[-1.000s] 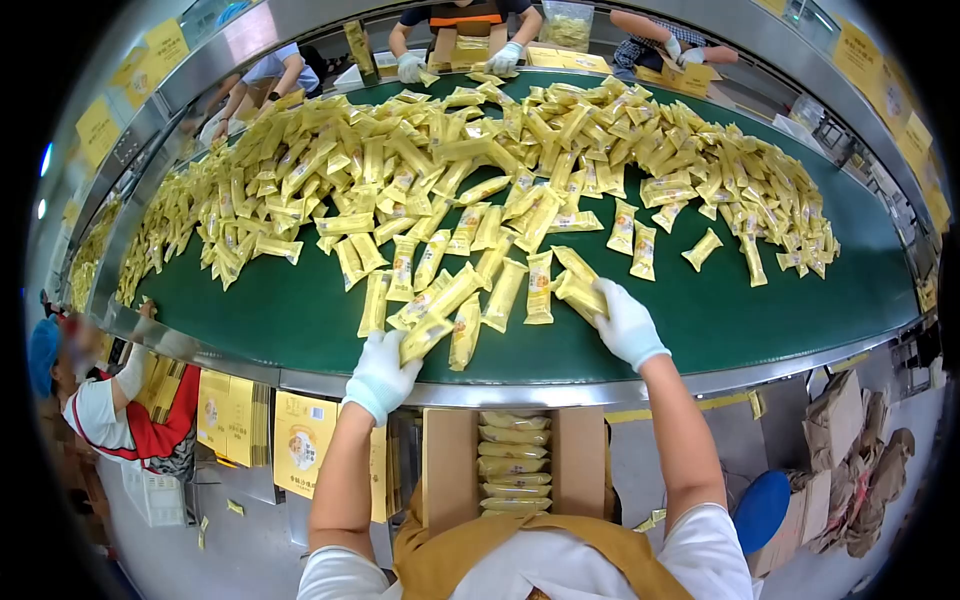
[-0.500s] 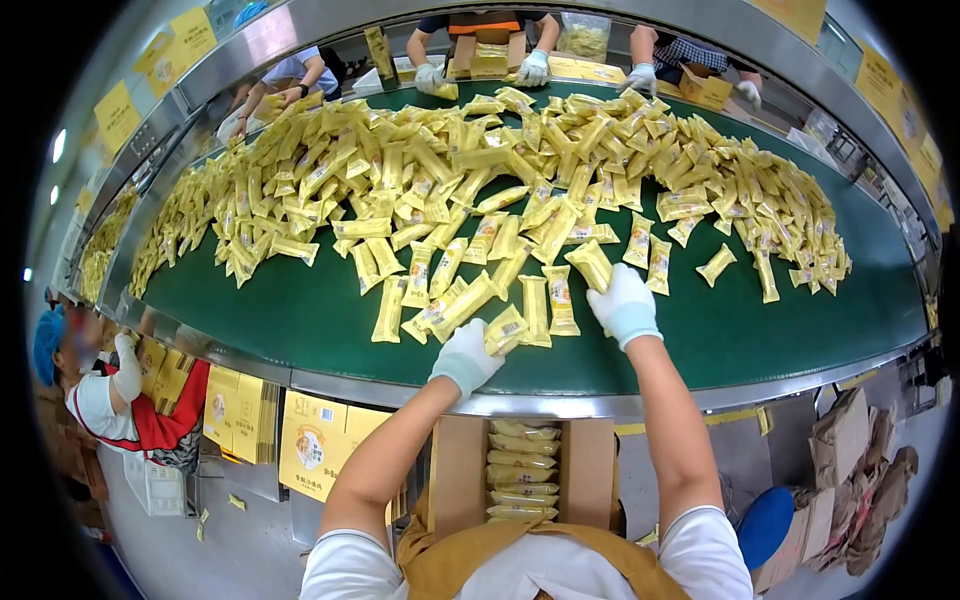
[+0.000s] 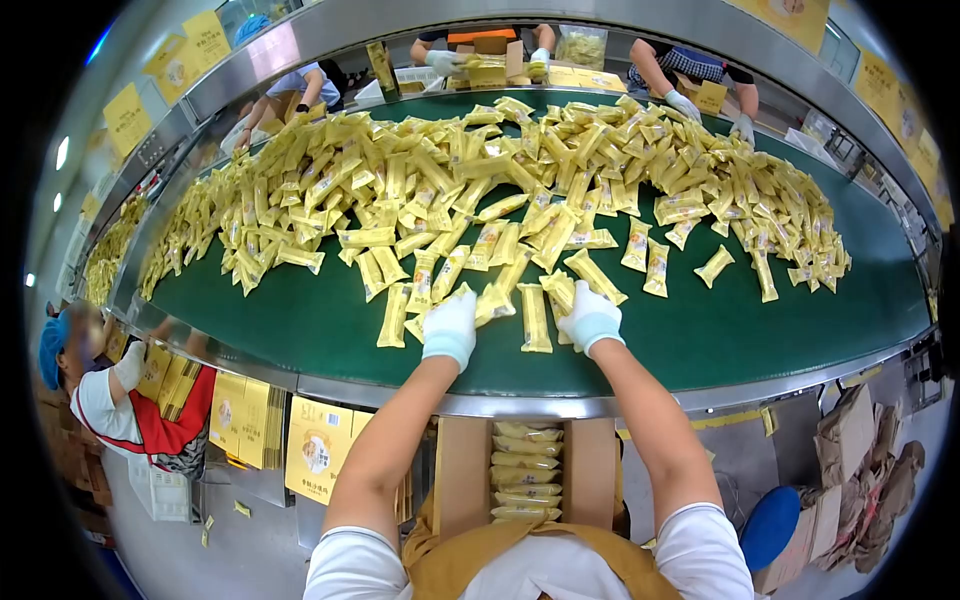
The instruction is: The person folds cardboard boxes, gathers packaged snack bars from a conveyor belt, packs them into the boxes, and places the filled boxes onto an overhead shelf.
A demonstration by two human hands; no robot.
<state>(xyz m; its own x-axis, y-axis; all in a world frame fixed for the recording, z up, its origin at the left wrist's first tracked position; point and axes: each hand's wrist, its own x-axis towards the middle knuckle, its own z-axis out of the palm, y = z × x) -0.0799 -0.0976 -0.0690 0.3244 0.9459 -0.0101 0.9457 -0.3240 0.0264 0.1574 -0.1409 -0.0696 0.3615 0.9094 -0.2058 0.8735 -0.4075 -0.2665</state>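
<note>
A large heap of yellow wrapped packets (image 3: pixel 400 180) lies across the green belt (image 3: pixel 260 310). My left hand (image 3: pixel 450 325), in a white glove, is closed on packets near the heap's front edge. Close by on the right, my gloved right hand (image 3: pixel 590 317) is closed on a packet that it partly hides. One upright packet (image 3: pixel 535 318) lies between my hands. Below the belt's metal edge, an open cardboard box (image 3: pixel 465 470) in front of my body holds a column of several packets (image 3: pixel 526 462).
A person in a blue cap and red apron (image 3: pixel 120 400) works at the left near flattened yellow cartons (image 3: pixel 318 448). Co-workers' gloved hands (image 3: pixel 683 104) are across the belt. A blue stool (image 3: pixel 770 527) and brown cardboard (image 3: pixel 845 440) stand at the lower right.
My hands have come closer together. The left moved up and right from the near edge; the right moved left, and the packet it held at the half-second mark now lies on the belt.
</note>
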